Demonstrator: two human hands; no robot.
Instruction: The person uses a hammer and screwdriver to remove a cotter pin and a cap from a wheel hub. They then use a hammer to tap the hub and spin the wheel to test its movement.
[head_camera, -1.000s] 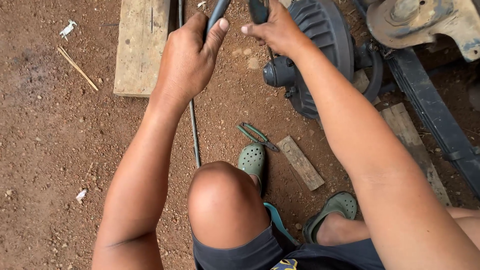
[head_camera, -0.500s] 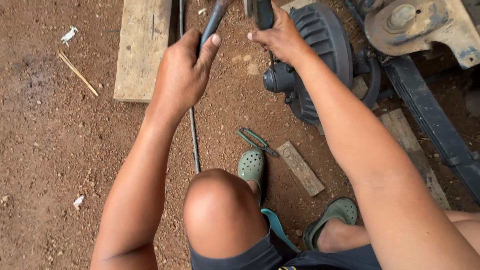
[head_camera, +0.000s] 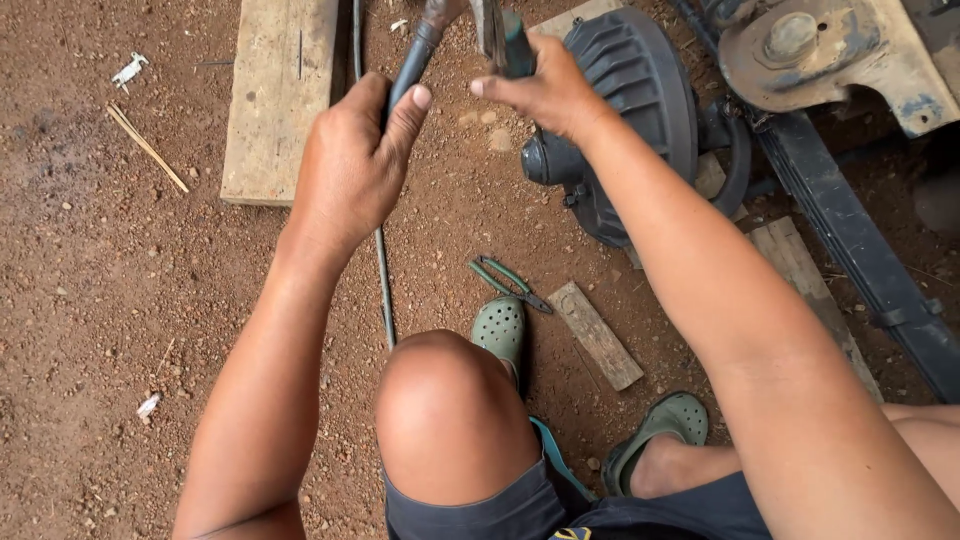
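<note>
Far left on the red dirt ground (head_camera: 120, 300) there's a thin stick (head_camera: 147, 148) and a scrap of white litter (head_camera: 129, 70), then a weathered wooden plank (head_camera: 278, 95) lying flat. Just right of that, the left hand (head_camera: 352, 165) is clenched around a dark rubber hose (head_camera: 412, 62) that runs up to the top edge, with a thin metal rod (head_camera: 382, 280) lying on the dirt beneath it. The right hand (head_camera: 540, 90) grips a dark-handled tool (head_camera: 508, 40); its working end is cut off by the frame. It's right up against the black brake drum (head_camera: 630, 110). Green-handled pliers (head_camera: 508, 283) lie near a small wood block (head_camera: 597, 335) by the green clogs (head_camera: 500, 328). Far right there's a rusty hub plate (head_camera: 830, 55) and a leaf spring (head_camera: 860, 250).
</note>
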